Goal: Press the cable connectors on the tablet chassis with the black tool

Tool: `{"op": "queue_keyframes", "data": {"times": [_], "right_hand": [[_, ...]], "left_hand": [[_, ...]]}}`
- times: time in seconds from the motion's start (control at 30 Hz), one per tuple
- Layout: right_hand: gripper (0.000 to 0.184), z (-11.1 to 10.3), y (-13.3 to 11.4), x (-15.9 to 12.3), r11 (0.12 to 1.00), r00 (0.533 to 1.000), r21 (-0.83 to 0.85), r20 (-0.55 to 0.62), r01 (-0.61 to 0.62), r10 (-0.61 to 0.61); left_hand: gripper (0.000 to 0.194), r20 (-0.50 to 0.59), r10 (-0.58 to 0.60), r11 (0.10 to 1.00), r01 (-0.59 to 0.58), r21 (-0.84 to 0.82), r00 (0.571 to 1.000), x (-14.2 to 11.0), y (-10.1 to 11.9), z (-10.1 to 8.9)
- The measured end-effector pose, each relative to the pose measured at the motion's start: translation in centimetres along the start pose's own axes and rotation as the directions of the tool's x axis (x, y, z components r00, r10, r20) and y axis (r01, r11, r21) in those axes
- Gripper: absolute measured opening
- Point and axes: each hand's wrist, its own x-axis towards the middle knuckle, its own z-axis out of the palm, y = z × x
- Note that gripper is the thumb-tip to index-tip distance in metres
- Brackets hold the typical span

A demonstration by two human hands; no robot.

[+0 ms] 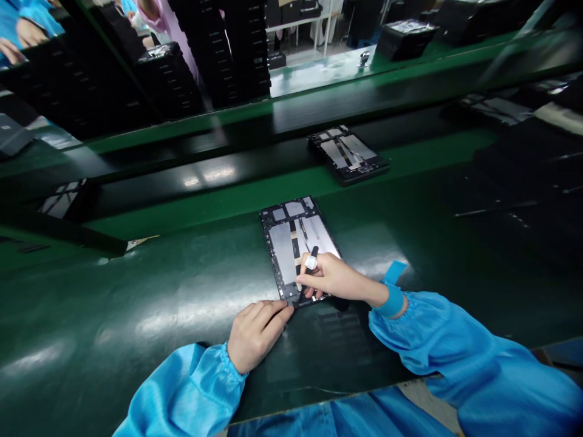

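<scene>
An opened tablet (283, 255), its silver batteries and black flex cables exposed, lies flat on the green bench. My left hand (257, 331) is at its near left corner, fingers close together and fingertips pressed on the edge. In my right hand (332, 276) is a slim black pen-like tool (314, 252) with a white band around it. The tool is pinched between thumb and fingers, and its lower end points at the near part of the tablet. My right fingers partly hide that end and the tablet's near right area.
Beyond the bench edge, another opened tablet (348, 155) sits on a black base on the dark conveyor (191, 176). A further device (61, 197) is at far left. Tall stacks of black trays (223, 48) stand behind. Dark material (523, 176) covers the right side. Co-workers' hands show at upper left.
</scene>
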Motion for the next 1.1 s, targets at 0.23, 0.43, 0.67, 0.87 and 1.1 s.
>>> {"op": "queue_keyframes", "data": {"times": [0.23, 0.43, 0.67, 0.87, 1.1], "right_hand": [[0.017, 0.1, 0.1, 0.0, 1.000, 1.000, -0.011, 0.004, 0.011, -0.011], [0.021, -0.1, 0.1, -0.1, 0.999, 0.999, 0.048, -0.049, 0.010, -0.008], [0.021, -1.4, 1.0, -2.8, 0.995, 0.972, -0.090, -0.225, 0.053, -0.072], [0.021, -1.1, 1.2, -3.1, 0.975, 0.967, -0.212, -0.228, 0.065, -0.114], [0.021, -1.0, 1.2, -2.8, 0.997, 0.971, -0.034, -0.226, 0.070, -0.076]], "left_hand": [[0.032, 0.064, 0.059, 0.991, -0.066, 0.114, 0.996, 0.2, 0.2, -0.6], [0.032, 0.092, 0.053, 0.988, -0.066, 0.141, 0.994, 0.4, 0.2, -0.6], [0.031, 0.104, 0.025, 0.991, -0.039, 0.130, 0.994, 0.3, 0.4, -0.3], [0.032, 0.100, 0.008, 0.994, -0.019, 0.109, 0.995, 0.1, 0.4, -0.1], [0.030, 0.053, 0.018, 0.995, -0.023, 0.100, 0.998, 0.2, 0.4, 0.1]]}}
